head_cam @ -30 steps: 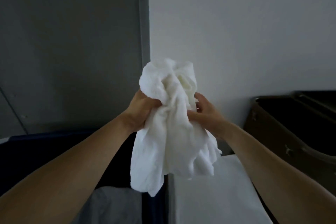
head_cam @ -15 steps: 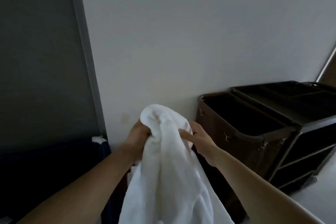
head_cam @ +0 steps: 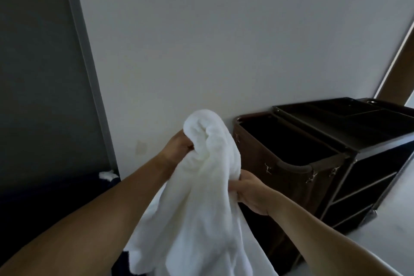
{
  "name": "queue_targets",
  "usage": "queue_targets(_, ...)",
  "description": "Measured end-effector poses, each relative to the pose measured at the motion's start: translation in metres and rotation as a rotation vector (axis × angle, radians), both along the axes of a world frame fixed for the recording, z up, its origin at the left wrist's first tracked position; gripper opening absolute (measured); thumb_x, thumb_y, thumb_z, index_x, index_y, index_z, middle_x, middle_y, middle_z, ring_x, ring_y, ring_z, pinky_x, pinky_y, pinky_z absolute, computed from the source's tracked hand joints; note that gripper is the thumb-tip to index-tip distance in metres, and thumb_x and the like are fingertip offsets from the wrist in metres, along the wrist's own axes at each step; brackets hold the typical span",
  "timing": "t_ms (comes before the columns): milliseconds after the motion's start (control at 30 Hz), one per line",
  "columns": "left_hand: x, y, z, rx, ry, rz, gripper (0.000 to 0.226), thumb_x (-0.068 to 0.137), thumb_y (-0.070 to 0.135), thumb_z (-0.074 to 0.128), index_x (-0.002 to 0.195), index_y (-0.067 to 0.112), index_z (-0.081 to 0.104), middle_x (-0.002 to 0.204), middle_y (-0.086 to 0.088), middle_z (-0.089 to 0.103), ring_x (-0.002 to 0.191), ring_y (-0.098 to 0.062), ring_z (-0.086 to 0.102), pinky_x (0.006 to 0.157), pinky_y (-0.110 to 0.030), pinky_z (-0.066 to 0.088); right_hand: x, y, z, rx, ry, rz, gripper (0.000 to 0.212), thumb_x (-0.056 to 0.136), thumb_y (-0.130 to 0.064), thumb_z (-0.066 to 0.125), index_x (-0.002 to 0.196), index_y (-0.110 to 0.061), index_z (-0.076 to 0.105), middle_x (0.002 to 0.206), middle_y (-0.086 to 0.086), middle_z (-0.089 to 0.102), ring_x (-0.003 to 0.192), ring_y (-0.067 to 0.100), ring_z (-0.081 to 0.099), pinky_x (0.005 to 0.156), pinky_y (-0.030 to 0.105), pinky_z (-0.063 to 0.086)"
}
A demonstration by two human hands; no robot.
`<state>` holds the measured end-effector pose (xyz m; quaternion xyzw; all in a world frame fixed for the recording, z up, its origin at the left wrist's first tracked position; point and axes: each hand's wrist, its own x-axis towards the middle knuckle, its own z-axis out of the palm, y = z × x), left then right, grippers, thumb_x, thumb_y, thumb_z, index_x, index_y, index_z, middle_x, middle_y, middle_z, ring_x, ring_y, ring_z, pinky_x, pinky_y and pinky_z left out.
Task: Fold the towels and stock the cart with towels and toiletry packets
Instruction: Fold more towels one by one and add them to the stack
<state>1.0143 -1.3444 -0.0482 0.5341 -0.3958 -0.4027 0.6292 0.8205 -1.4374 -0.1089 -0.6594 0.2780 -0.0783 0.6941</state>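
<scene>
A crumpled white towel (head_cam: 201,197) hangs in front of me, bunched at the top and trailing down out of frame. My left hand (head_cam: 177,148) grips the bunched top of it from the left. Lower down on the towel's right edge, my right hand (head_cam: 248,192) holds a fold of the cloth. The dark housekeeping cart (head_cam: 349,141) stands to the right against the white wall, with a brown laundry bag (head_cam: 280,163) on its near end and open shelves below its top tray.
A dark blue bin or cart (head_cam: 56,199) sits at lower left with a bit of white cloth (head_cam: 107,174) on its rim. A grey door panel (head_cam: 40,63) fills the left side. Pale floor shows at lower right beside the cart.
My right hand has slid down the towel's right edge while the left stays at the top. The view has shifted a little further right, showing more of the cart.
</scene>
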Motion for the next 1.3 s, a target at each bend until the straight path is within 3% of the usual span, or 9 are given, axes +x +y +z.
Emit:
queue_targets(167,0.018,0.005,-0.006,0.15,-0.066,0.156,0.018,0.078,0.014,0.062,0.09,0.016,0.076,0.094,-0.014,0.075,0.078,-0.025,0.07,0.07,-0.035,0.057,0.012,-0.039,0.018,-0.209,0.057,-0.247,0.069,0.039,-0.038,0.075,0.104,-0.017,0.072,0.096,0.007,0.076,0.09,0.031,0.072,0.089,0.055,0.057)
queue_targets(333,0.04,0.019,-0.075,0.817,-0.67,0.171,0.031,0.088,0.012,0.048,0.118,0.016,0.055,0.102,-0.014,0.064,0.077,-0.024,0.058,0.055,-0.025,0.044,0.032,-0.064,-0.009,-0.478,0.227,-0.056,0.044,0.07,-0.041,0.078,0.106,-0.018,0.067,0.098,0.0,0.068,0.083,0.015,0.066,0.068,0.028,0.055)
queue_targets(500,0.015,0.024,-0.145,1.03,-0.666,0.05,0.069,0.089,0.027,0.064,0.149,0.013,0.034,0.127,-0.003,0.049,0.113,-0.021,0.052,0.09,-0.028,0.049,0.023,-0.077,-0.093,-0.553,0.642,0.503,0.073,0.094,-0.048,0.062,0.155,-0.018,0.032,0.16,-0.001,0.028,0.143,0.021,0.033,0.114,0.032,0.029)
queue_targets(667,-0.035,0.008,-0.195,1.006,-0.662,-0.192,0.103,0.082,0.049,0.075,0.158,0.033,0.006,0.161,0.001,0.022,0.142,-0.019,0.032,0.114,-0.027,0.031,-0.012,-0.111,-0.135,-0.472,0.637,0.383,0.077,0.089,-0.043,0.071,0.153,-0.022,0.034,0.156,0.002,0.035,0.138,0.023,0.04,0.109,0.031,0.038)
queue_targets(900,-0.09,-0.027,-0.25,1.226,-0.934,-0.471,0.138,0.054,0.076,0.077,0.149,0.049,-0.019,0.158,0.007,-0.034,0.139,-0.038,-0.041,0.117,-0.065,0.001,-0.078,-0.128,-0.205,-0.245,0.772,0.212,0.11,0.07,-0.055,0.084,0.155,-0.018,0.024,0.149,0.004,0.045,0.13,0.025,0.05,0.097,0.032,0.045)
queue_targets(1000,-0.095,-0.031,-0.255,1.249,-0.979,-0.455,0.145,0.05,0.078,0.077,0.147,0.047,-0.026,0.156,0.005,-0.038,0.138,-0.038,-0.043,0.116,-0.068,0.003,-0.086,-0.124,-0.22,-0.288,0.866,0.282,0.072,0.068,-0.048,0.088,0.121,-0.011,0.057,0.11,0.003,0.067,0.092,0.017,0.065,0.079,0.029,0.056)
queue_targets(1100,-0.104,-0.034,-0.249,1.138,-1.099,-0.397,0.149,0.047,0.082,0.074,0.136,0.05,-0.04,0.154,0.001,-0.042,0.139,-0.038,-0.041,0.113,-0.069,-0.002,-0.067,-0.132,-0.193,-0.435,0.861,0.257,0.035,0.075,-0.035,0.084,0.081,-0.016,0.055,0.072,0.0,0.062,0.059,0.013,0.06,0.049,0.023,0.051)
queue_targets(1233,-0.13,-0.045,-0.226,0.795,-1.132,-0.247,0.148,0.048,0.082,0.074,0.136,0.053,-0.041,0.153,0.009,-0.045,0.14,-0.03,-0.04,0.112,-0.067,-0.003,-0.032,-0.14,-0.119,-0.335,0.628,0.194,0.023,0.077,-0.03,0.081,0.083,-0.024,0.059,0.084,0.001,0.068,0.074,0.016,0.066,0.048,0.021,0.048)
queue_targets(1300,-0.141,-0.052,-0.213,0.724,-1.071,-0.117,0.145,0.056,0.075,0.077,0.144,0.046,-0.034,0.162,0.009,-0.025,0.151,-0.03,-0.018,0.117,-0.062,0.01,-0.021,-0.133,-0.083,-0.258,0.527,0.179,0.014,0.08,-0.028,0.079,0.082,-0.017,0.07,0.083,0.007,0.075,0.08,0.024,0.071,0.061,0.029,0.056)
